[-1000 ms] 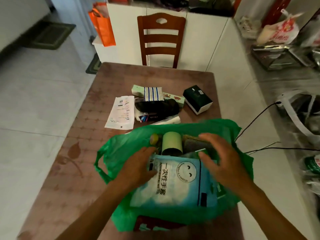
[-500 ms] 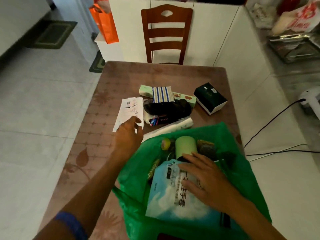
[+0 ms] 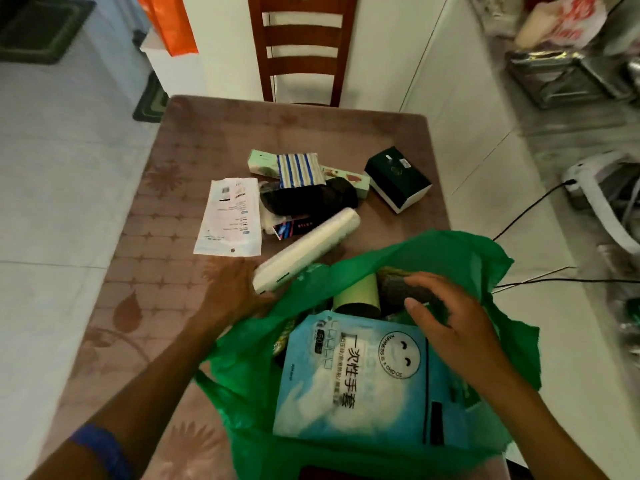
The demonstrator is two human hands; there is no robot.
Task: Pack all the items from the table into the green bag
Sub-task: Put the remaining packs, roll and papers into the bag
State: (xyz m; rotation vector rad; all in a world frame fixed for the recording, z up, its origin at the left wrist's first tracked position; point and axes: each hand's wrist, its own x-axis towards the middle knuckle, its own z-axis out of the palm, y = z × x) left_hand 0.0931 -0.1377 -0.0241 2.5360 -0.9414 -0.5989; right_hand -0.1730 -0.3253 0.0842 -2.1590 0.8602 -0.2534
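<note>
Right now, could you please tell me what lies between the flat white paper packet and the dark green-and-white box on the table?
In the head view, between the flat white paper packet and the dark green-and-white box lies a black bundle, with a blue-and-white striped packet resting on it.

We see a green bag (image 3: 450, 258) at 6 o'clock, a pale blue packet (image 3: 349, 386) in it with white clouds, black characters and a smiley. Beside that, a light green roll (image 3: 358, 292) and a grey sponge (image 3: 394, 289). At 12 o'clock from the bag: a white roll (image 3: 308, 251), a white paper sleeve (image 3: 230, 216) with red and black print, a blue-and-white striped cloth (image 3: 299, 169), a black pouch (image 3: 308, 199), and a dark green box (image 3: 398, 178) with a white base. Table (image 3: 242, 133) is mauve-brown with a flower and leaf pattern. Blue band (image 3: 100, 448) on the left arm. Orange bag (image 3: 173, 22) at 11 o'clock.
</note>
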